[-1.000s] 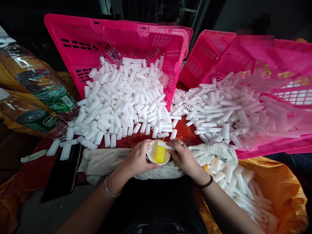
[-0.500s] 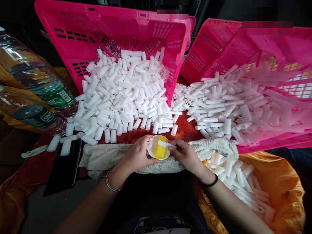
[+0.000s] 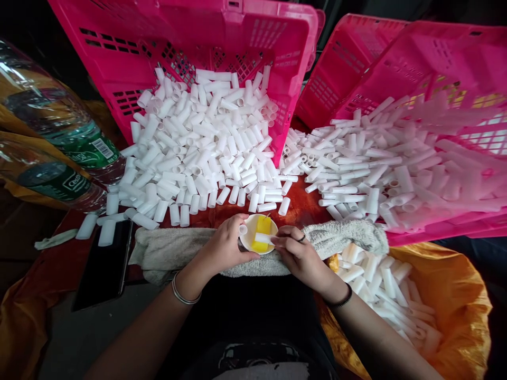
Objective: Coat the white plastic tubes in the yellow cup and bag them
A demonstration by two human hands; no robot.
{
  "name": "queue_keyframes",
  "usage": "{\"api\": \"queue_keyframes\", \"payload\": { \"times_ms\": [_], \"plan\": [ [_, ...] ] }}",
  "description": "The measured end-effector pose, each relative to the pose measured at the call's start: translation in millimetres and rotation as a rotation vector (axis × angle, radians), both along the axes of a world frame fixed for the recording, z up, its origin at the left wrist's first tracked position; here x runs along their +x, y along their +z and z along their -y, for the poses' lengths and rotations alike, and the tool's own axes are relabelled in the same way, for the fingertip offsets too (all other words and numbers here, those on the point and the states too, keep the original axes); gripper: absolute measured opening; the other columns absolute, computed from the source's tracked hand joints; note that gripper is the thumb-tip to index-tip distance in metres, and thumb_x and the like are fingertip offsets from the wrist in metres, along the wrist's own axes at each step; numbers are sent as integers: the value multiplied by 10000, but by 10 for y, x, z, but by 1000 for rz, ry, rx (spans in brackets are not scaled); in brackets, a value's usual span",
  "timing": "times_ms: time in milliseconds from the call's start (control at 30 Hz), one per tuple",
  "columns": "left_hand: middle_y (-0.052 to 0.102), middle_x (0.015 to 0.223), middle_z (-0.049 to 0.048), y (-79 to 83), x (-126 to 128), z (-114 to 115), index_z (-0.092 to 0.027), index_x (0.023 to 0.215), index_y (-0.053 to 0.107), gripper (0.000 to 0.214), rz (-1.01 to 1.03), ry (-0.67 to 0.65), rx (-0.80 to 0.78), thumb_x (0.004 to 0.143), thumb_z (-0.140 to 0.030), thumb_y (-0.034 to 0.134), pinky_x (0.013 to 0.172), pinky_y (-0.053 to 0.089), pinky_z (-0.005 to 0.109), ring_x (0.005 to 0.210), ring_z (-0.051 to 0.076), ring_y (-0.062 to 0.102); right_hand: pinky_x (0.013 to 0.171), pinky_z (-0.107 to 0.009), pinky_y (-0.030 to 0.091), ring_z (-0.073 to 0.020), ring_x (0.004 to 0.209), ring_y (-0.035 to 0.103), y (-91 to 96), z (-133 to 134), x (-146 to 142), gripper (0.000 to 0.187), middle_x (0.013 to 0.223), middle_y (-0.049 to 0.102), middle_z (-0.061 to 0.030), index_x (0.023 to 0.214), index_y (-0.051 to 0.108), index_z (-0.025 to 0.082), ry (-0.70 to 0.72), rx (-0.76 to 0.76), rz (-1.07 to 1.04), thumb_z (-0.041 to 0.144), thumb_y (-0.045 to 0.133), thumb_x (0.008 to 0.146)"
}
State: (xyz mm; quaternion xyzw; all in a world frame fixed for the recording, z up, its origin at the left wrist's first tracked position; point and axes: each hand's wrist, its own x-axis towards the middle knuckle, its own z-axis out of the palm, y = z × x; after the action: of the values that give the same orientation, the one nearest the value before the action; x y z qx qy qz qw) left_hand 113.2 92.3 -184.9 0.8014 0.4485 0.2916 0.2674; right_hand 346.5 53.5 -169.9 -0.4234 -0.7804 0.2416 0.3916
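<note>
A small white bowl (image 3: 246,240) with a yellow sponge-like block (image 3: 264,225) inside sits at the table edge in front of me. My left hand (image 3: 225,244) is closed around a short white plastic tube (image 3: 243,229), its open end facing up beside the bowl's left rim. Between the fingers of my right hand (image 3: 297,250) is a narrower white tube (image 3: 263,238), held level over the bowl. Its left end lies across the yellow block; whether it presses on it I cannot tell. A rolled grey towel (image 3: 174,250) runs under both wrists.
Wide white tubes (image 3: 206,142) spill from a tipped pink crate (image 3: 297,79); narrower tubes (image 3: 352,163) spill from another pink crate (image 3: 328,63). At left are two water bottles (image 3: 85,142) and a phone (image 3: 105,269). An orange sack (image 3: 467,295) at lower right holds joined-looking white tubes (image 3: 388,290).
The narrow tube in my right hand has shifted slightly left and down across the yellow block, and the right fingers have curled more. The camera view has tilted down a little.
</note>
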Motion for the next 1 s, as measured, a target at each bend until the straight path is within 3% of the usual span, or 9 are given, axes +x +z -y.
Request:
{"api": "queue_keyframes", "payload": {
  "times_ms": [100, 267, 400, 533, 600, 700, 767, 867, 1000],
  "plan": [
    [595, 1301, 130, 3, 1, 0, -231, 1281, 408, 913, 2, 9, -1, 554, -387, 937, 931, 551, 460, 1112, 312, 633, 817, -368, 594, -216, 956, 671, -12, 33, -10, 174, 1025, 663, -85, 1126, 628, 237, -77, -121, -73, 241, 558, 968],
    [595, 1293, 117, 12, 7, 4, -236, 1265, 414, 895, 6, 18, 18, 552, -375, 937, 930, 549, 445, 1121, 307, 628, 841, -387, 581, -230, 1002, 642, 4, 87, -23, 136, 1059, 627, -103, 1041, 650, 226, -53, -5, 24, 200, 552, 950],
    [601, 1276, 108, 31, 16, 1, -237, 1262, 414, 895, 0, 26, 0, 547, -358, 938, 923, 549, 446, 1105, 303, 630, 754, -339, 596, -201, 889, 666, -16, 103, -6, 149, 982, 655, -75, 1098, 602, 225, -107, -103, -9, 214, 575, 951],
    [600, 1245, 107, 2, 6, -18, -237, 1243, 415, 882, 9, 10, 38, 544, -381, 932, 935, 540, 454, 1103, 303, 623, 812, -361, 580, -218, 968, 654, -74, 89, 23, 151, 1048, 643, -90, 1010, 635, 220, -29, 181, 106, 115, 555, 936],
    [566, 1263, 146, -13, -15, -32, -214, 1210, 422, 832, 21, -14, 100, 567, -423, 908, 944, 533, 466, 1166, 334, 583, 801, -349, 578, -208, 952, 659, -72, 79, 20, 153, 1034, 648, -74, 979, 626, 230, -10, 264, 55, 101, 565, 925],
    [540, 1235, 185, 40, -51, -57, -175, 1130, 444, 450, 37, -29, 226, 821, -388, 694, 914, 541, 443, 1215, 331, 545, 750, -323, 583, -192, 899, 673, 24, 70, -25, 86, 1010, 667, -55, 1011, 592, 246, -144, 110, -208, 211, 612, 934],
    [597, 1101, 136, 148, -63, -68, -173, 1117, 464, 191, 2, -47, 254, 951, -266, 488, 839, 559, 391, 1062, 258, 620, 676, -296, 578, -172, 806, 673, 142, 72, -65, 111, 950, 680, -39, 1049, 582, 250, -199, -85, -365, 311, 596, 957],
    [654, 1000, 82, 376, -54, -61, -178, 1165, 495, 183, -92, -120, 324, 997, -230, 443, 795, 568, 361, 908, 215, 648, 595, -268, 549, -154, 707, 650, 341, 77, -99, 201, 881, 680, -32, 1049, 591, 235, -168, -284, -448, 412, 590, 954],
    [685, 1000, 96, 602, -13, 20, -155, 1178, 546, 210, -273, -158, 540, 986, -228, 503, 768, 575, 399, 874, 242, 639, 587, -265, 516, -153, 681, 620, 556, 73, -104, 259, 836, 675, -36, 1005, 626, 201, -133, -382, -347, 446, 616, 924]
  ]
}}
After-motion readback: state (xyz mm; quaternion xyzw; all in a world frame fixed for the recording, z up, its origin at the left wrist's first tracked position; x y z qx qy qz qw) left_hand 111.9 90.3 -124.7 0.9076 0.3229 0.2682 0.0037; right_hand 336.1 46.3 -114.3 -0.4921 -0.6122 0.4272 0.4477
